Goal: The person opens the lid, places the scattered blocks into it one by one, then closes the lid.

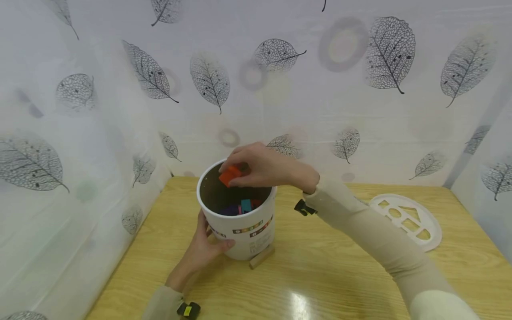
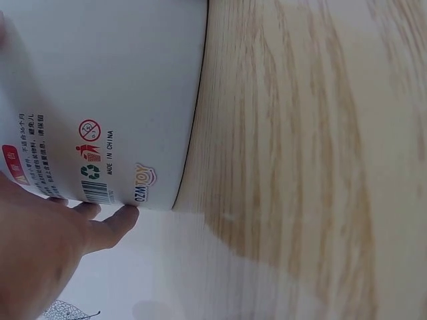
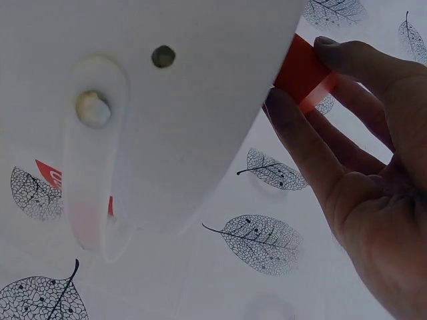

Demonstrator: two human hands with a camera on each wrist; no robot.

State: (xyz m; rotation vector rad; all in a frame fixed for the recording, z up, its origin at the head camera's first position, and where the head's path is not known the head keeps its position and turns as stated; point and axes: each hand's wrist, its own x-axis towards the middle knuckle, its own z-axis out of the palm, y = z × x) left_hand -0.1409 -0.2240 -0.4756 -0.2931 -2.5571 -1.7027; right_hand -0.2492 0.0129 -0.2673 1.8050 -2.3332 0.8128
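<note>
A white toy bucket (image 1: 246,233) with printed labels stands on the wooden table, tilted slightly in the head view. My left hand (image 1: 202,249) holds its near left side, thumb on the front and fingers reaching round the wall. Over the bucket's mouth, my right hand (image 1: 266,166) pinches an orange-red block (image 1: 230,176) between thumb and fingers. In the right wrist view the block (image 3: 301,70) shows just beyond the bucket's rim. Inside lie several coloured pieces, among them a teal block (image 1: 246,206) and a purple piece (image 1: 230,210); the rest of the contents is hidden.
A short wooden stick (image 1: 262,257) lies against the bucket's base on the near right. Farther right, a white oval plate with cut-out shapes (image 1: 434,226) lies on the table (image 1: 328,275). Leaf-printed sheeting (image 1: 300,102) rises behind and at both sides.
</note>
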